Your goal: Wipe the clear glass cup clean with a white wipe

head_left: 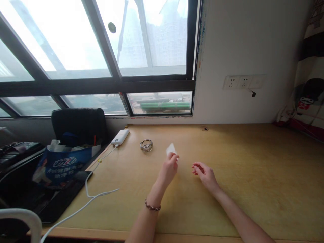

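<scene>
My left hand, with a braided bracelet at the wrist, pinches a small white sheet above the wooden table. The sheet points up and away from the fingers; whether it is paper, tissue or cloth I cannot tell. To its right, my right hand hovers apart from the left one, fingers loosely curved, with a gap by the thumb and nothing seen in it. Beyond the left hand, a silver openwork metal ring, like a bangle, lies on the table.
A white power bank sits at the table's left edge, its white cable trailing to the front. Left of the table are a black chair and a blue bag. Wall sockets and a window are behind.
</scene>
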Action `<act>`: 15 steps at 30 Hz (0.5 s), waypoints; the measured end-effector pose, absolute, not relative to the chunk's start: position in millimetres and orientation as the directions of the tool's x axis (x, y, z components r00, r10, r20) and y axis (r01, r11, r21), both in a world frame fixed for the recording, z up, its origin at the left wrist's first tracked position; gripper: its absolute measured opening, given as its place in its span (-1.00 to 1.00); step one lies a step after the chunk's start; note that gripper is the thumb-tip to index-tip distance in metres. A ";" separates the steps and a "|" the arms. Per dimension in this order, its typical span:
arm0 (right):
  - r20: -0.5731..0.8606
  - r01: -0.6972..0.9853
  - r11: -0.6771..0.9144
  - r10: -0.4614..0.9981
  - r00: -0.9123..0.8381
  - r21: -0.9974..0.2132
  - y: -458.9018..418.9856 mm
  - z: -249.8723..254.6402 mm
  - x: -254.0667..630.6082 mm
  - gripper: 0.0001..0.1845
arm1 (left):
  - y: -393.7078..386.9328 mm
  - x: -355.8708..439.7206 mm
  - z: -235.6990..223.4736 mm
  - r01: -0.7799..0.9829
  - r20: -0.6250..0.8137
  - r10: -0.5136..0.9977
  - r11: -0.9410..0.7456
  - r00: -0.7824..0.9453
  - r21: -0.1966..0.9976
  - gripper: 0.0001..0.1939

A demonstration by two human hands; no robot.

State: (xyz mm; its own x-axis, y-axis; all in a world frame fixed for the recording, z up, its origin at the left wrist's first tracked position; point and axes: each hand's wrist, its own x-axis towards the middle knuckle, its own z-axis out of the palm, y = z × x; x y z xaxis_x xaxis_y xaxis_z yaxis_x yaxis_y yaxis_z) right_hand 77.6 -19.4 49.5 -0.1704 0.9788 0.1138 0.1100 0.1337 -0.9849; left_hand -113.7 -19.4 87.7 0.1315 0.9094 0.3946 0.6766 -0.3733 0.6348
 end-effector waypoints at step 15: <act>-0.104 -0.459 -0.179 0.977 -0.184 -0.870 -16.5 56.9 79.6 -0.56 | -48.8 -45.2 65.6 0.346 0.437 0.892 -0.449 0.117 0.824 -0.71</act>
State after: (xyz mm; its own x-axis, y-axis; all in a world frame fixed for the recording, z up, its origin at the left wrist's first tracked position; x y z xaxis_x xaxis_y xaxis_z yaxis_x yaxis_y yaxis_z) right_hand 79.6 -16.5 56.9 -0.1842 0.9774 -0.1041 -0.4585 -0.1791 -0.8704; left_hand -45.2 -48.8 65.6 0.1172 0.8917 0.4372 0.3455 -0.4493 0.8239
